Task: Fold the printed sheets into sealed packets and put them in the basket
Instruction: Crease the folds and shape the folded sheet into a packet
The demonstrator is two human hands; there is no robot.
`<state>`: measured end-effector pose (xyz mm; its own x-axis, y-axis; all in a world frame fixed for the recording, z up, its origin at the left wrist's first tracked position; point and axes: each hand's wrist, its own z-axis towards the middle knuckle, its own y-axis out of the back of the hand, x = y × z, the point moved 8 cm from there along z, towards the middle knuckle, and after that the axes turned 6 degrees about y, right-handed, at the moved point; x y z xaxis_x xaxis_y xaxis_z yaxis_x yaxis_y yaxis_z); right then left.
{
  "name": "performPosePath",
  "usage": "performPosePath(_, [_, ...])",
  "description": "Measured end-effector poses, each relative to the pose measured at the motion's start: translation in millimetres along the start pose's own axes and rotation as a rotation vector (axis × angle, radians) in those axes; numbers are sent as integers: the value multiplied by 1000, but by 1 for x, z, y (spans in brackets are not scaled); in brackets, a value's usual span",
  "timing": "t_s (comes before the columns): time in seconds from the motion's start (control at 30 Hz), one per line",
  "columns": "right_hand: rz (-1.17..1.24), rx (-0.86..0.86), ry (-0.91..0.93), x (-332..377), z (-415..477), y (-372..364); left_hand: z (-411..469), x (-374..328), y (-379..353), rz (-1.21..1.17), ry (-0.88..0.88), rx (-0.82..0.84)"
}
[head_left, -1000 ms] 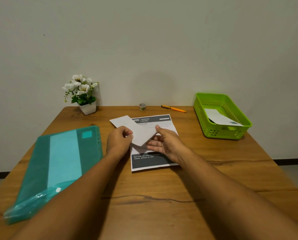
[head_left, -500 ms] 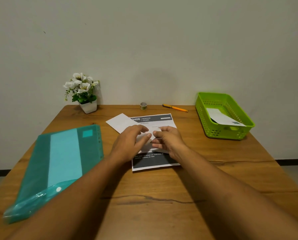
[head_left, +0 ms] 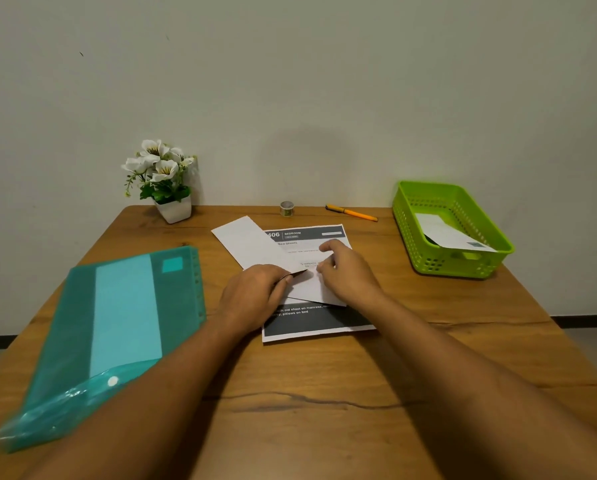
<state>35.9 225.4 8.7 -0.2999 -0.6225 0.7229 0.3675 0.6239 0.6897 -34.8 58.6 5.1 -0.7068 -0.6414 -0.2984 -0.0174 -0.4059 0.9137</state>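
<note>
Inspection of the work area: the folded sheet (head_left: 246,242), white side up, is lying at a slant across the middle of the table (head_left: 324,427). Its far-left end is projecting beyond the printed sheet (head_left: 310,322), which is lying flat beneath it.

The left hand (head_left: 255,297) is gripping the near-left part of the folded sheet, with its fingers curled in over the paper's edge. The right hand (head_left: 347,273) is pinching the same sheet from the right, thumb towards the far side and curled fingertips resting on the paper. The two hands are sitting close together with a narrow gap between them, both clamped on the folded sheet. Whether a flap is being raised or pressed flat cannot be told.

The printed sheet is showing a dark header band at its far end, reading "406 BEDROOM", and a dark band with white lettering at its near end.

The green basket (head_left: 405,223) is standing at the far right of the table, well apart from the hands. It is holding one white packet (head_left: 442,232), which is leaning towards its near-right wall.

A teal folder (head_left: 127,323) is lying at the near left. A flower pot (head_left: 174,209) is standing at the far left against the wall. A tape roll (head_left: 286,208) and an orange pen (head_left: 352,213) are lying along the far edge, between the pot and the basket.
</note>
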Motion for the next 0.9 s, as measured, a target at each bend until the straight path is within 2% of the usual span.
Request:
performPosePath(0.03, [-183,12,76,4,1,3,-3,2,-2,-11,-1,-19])
performPosePath(0.1, [-344,83,160,7,3,3,-6,4,-2,-26,3,-60])
performPosePath(0.23, [-493,279,178,5,5,-11,-6,6,-3,-21,25,-75])
performPosePath(0.33, [-583,328,187,7,8,-19,-5,8,-3,-30,44,-87])
performPosePath(0.6, [-549,299,108,4,17,-7,-6,14,1,-37,115,-116])
performPosePath(0.7, [-462,313,66,-10,13,4,-6,16,0,-28,145,-102])
performPosePath(0.9, [-467,361,-41,-48,4,36,-4,19,-6,5,151,-71])
